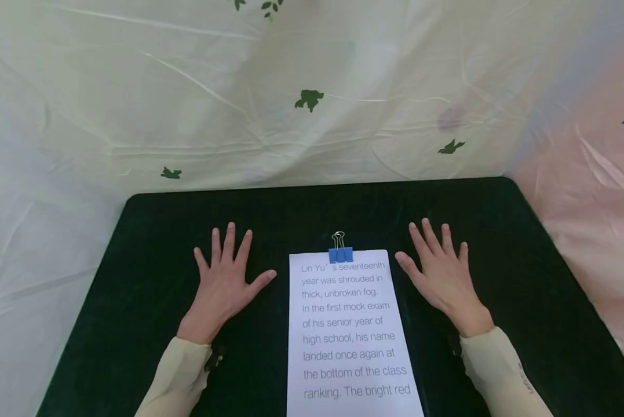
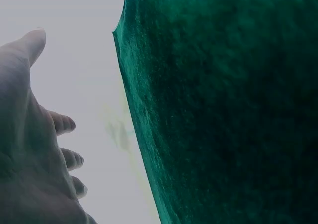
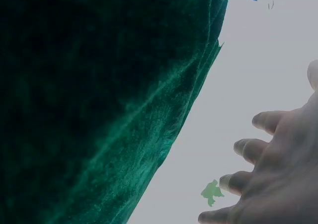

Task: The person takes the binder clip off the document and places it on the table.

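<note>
Two bare hands above a table (image 1: 262, 209) with a dark green cover, seen from the head and from both wrists. The left hand (image 1: 219, 294) lies palm down between the sheet of paper (image 1: 297, 324) and the table's left edge; its fingers are straight and widely spread, the thumb pointing toward the paper without touching it. The right hand (image 1: 449, 284) mirrors it between the paper and the table's right edge, fingers likewise straight and spread wide, its thumb just beside the paper's far right corner. Both hands hold nothing. In each wrist view, a pale gap separates the fingers from the green cover.

The paper occupies the middle of the table's width, its top facing the far edge and its lower end running out of view toward the near side. It carries large grey print, including the words "thick, unbroken fog." A blue clip (image 1: 340, 255) grips the middle of its top edge, wire handles toward the table's far edge. Cream sleeves (image 1: 178, 370) cover both forearms. Beyond the far edge hangs a pale, creased curtain (image 1: 374, 58) with green leaf-like prints (image 1: 309, 99); past the right edge, the cloth is pinkish.
</note>
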Demonstrator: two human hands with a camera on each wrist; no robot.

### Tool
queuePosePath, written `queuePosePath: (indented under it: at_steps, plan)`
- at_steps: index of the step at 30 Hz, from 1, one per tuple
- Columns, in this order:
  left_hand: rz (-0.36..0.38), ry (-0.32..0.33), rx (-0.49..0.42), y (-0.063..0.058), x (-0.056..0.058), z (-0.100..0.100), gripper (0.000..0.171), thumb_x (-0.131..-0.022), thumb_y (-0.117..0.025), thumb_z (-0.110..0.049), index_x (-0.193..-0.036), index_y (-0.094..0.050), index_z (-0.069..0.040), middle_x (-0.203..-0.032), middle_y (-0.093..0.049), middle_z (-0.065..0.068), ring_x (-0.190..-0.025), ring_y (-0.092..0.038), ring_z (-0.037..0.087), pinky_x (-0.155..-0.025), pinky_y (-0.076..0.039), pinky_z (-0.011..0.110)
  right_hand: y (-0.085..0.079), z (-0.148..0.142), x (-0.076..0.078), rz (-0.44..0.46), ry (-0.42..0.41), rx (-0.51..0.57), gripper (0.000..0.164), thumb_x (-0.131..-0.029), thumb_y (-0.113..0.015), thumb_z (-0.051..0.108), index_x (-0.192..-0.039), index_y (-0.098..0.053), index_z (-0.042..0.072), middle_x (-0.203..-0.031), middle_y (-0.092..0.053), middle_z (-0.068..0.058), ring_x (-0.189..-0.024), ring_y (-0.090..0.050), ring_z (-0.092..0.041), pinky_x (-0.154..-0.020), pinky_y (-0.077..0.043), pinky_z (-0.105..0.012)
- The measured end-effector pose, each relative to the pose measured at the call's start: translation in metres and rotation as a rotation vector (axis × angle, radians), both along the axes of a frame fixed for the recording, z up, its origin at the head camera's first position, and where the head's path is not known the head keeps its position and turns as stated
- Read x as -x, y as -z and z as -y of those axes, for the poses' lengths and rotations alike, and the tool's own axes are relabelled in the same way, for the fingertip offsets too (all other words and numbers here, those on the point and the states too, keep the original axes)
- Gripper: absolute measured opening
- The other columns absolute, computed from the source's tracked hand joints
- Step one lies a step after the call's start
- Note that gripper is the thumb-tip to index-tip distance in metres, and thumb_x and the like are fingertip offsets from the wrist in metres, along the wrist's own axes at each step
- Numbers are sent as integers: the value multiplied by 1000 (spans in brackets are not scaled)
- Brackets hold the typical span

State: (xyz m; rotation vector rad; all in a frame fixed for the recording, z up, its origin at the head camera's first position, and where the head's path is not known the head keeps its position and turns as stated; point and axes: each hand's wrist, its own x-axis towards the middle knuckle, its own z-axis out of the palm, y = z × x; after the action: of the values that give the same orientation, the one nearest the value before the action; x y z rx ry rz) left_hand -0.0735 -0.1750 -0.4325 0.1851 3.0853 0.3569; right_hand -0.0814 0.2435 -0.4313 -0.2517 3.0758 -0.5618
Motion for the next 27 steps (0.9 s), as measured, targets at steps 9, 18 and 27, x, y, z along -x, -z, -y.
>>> queuePosePath:
  at_steps: [9, 18, 27]
  plan:
    - [-11, 0, -15, 0, 1, -2, 103, -91, -52, -78, -166, -22, -13, -172, 1, 18, -155, 5, 49, -112, 1, 79, -1, 4, 2, 5, -1, 16, 80, -104, -39, 65, -167, -18, 19, -173, -6, -14, -156, 9, -44, -113, 2, -77]
    - [11, 20, -58, -5, 2, -10, 103, -91, -52, -79, -166, -23, -14, -173, 1, 18, -155, 5, 48, -113, 1, 78, -2, 18, 6, 45, -38, 55, 79, -106, -36, 63, -167, -15, 19, -173, -6, -11, -156, 4, -46, -114, 0, -76]
    - [14, 70, -73, -6, 8, -29, 98, -92, -54, -75, -164, -28, -14, -172, -9, 16, -156, -2, 48, -114, -7, 77, -5, 38, 14, 102, -75, 125, 78, -106, -36, 63, -167, -15, 20, -173, -7, -8, -157, 3, -42, -116, -1, -75]
